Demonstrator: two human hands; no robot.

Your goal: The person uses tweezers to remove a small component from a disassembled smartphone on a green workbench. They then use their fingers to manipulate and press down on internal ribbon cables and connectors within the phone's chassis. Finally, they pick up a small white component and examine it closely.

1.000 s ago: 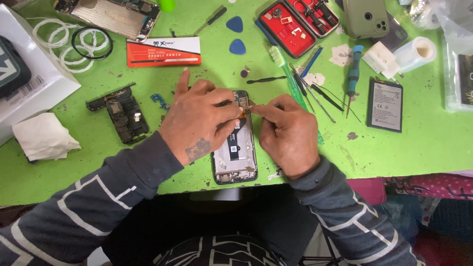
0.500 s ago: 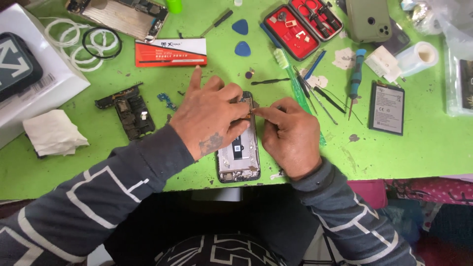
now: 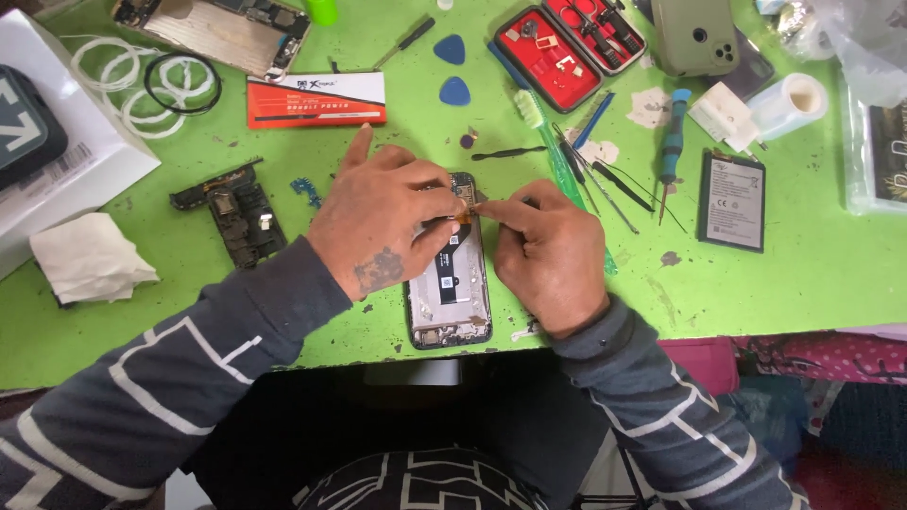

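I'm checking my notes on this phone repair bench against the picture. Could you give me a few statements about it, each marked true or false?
1. Both hands work over the opened phone. True: the left hand and right hand meet at its upper end.
2. The red tool case is shut. False: it lies open, tools showing.
3. A black battery lies to the right of the right hand. True.
4. The two blue picks sit on the crumpled tissue. False: they lie on the green table, far from the tissue.
5. The blue-handled screwdriver is in the right hand. False: it lies on the table.
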